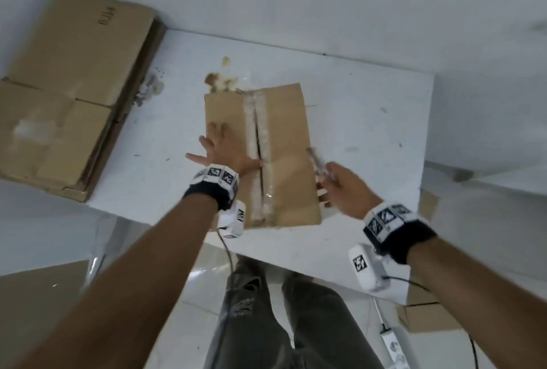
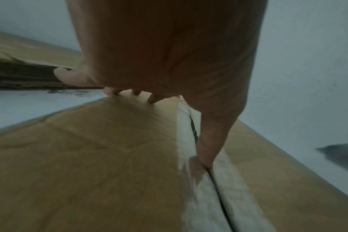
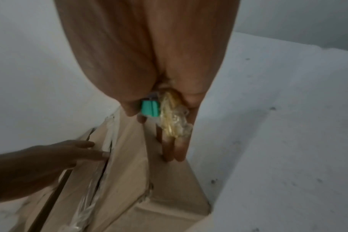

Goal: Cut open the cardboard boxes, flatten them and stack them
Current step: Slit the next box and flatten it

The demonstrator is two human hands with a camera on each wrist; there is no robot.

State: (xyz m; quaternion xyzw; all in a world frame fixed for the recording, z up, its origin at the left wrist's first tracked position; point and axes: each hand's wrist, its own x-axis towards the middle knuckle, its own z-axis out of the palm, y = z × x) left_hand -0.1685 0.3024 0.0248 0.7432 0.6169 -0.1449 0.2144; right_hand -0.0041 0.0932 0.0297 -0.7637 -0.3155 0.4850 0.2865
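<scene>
Cardboard box [image 1: 260, 152] lies on the white bench [image 1: 370, 138], its taped seam slit, my left hand [image 1: 225, 146] spread flat to steady it while my right hand [image 1: 340, 188] clutches the cutter [image 3: 150, 109].

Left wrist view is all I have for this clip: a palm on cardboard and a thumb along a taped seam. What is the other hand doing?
Observer: The right hand is off the box's right edge, gripping a cutter with a teal part, plus a wad of crumpled tape.
Operator: Is the seam cut through?
Observer: In the head view a dark slit runs down the taped seam along most of the box.
Operator: Any boxes finished yet?
Observer: Flattened cardboard lies stacked at the table's far left corner.
</scene>
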